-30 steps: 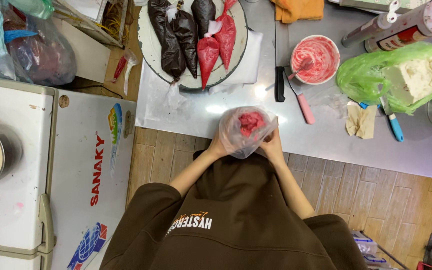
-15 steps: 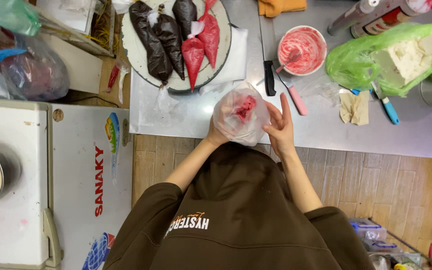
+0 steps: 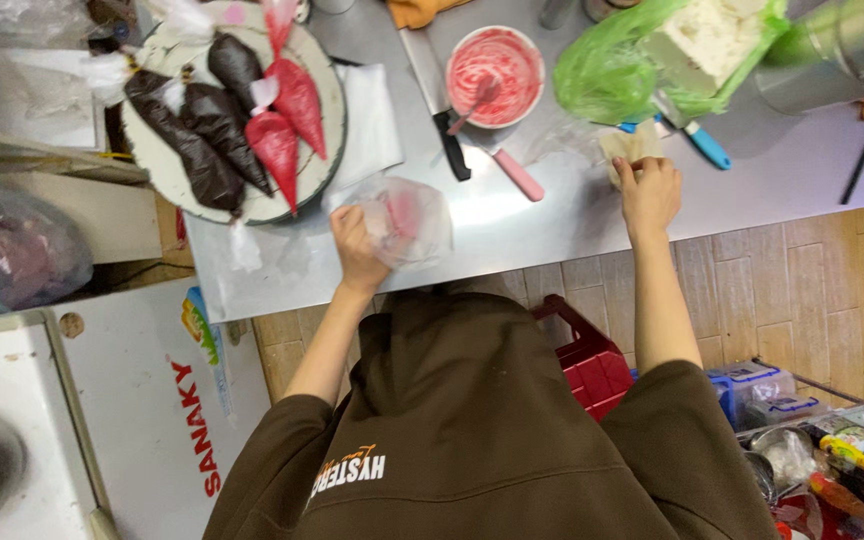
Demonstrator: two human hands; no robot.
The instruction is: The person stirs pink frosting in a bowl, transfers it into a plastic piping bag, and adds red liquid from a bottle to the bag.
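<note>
My left hand (image 3: 355, 243) grips a clear plastic piping bag (image 3: 410, 220) with pink cream inside, at the near edge of the steel table (image 3: 552, 215). My right hand (image 3: 649, 192) is stretched out to the right, its fingers on a crumpled beige cloth (image 3: 625, 145) lying on the table. Behind the bag a round tray (image 3: 327, 150) carries several filled piping bags, some dark brown (image 3: 197, 140) and some red (image 3: 287, 110). A white bowl of pink cream (image 3: 495, 72) with a spatula in it stands at the back.
A black-handled knife (image 3: 450, 145) and a pink-handled tool (image 3: 518, 175) lie between bowl and bag. A green plastic bag with white blocks (image 3: 652, 55), a blue-handled tool (image 3: 704, 147) and a metal can (image 3: 832, 50) are at the right. White chest freezer (image 3: 142, 400) left; red crate (image 3: 592, 365) below.
Both hands held the bag in front of my chest. My right hand has let go and reached right to the cloth; my left hand keeps the bag, now lower at the table.
</note>
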